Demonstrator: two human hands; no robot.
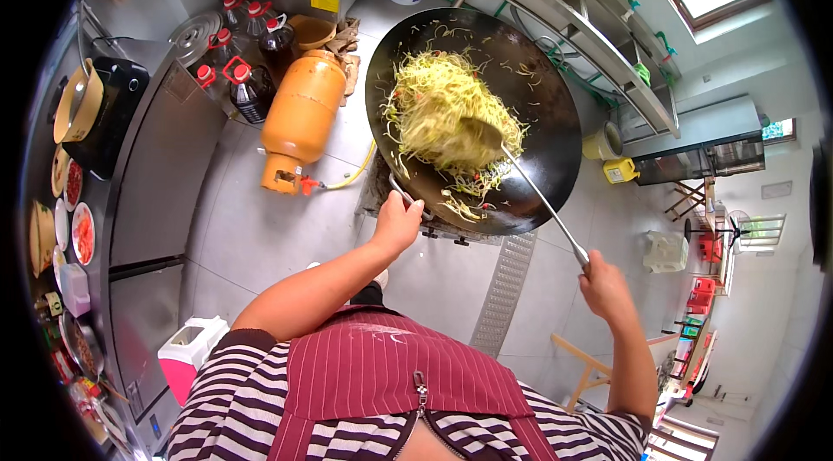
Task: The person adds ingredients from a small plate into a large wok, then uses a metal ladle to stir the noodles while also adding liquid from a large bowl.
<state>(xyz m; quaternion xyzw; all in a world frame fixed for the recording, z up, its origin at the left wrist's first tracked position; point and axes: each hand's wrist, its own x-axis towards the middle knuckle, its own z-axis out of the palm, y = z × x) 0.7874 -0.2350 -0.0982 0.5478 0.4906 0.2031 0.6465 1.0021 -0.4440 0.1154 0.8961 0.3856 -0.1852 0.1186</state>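
Observation:
A large black wok point(546, 116) sits on a stove point(375, 191) and holds a heap of bean sprouts point(436, 97) flecked with red bits. My left hand point(397, 221) grips the wok's metal loop handle point(403, 191) at its near left rim. In my right hand point(602, 285) is the end of a long-handled metal wok ladle point(540, 191). The ladle's bowl is tilted against the right side of the sprouts, which are blurred there. Loose sprouts cling to the wok wall around the heap.
Left of the wok, an orange gas cylinder point(306, 110) stands with a yellow hose point(355, 175). Behind it are several red-capped bottles point(250, 93). A steel counter point(163, 155) with plates of food runs along the left. Steel sinks point(586, 25) stand at the back right.

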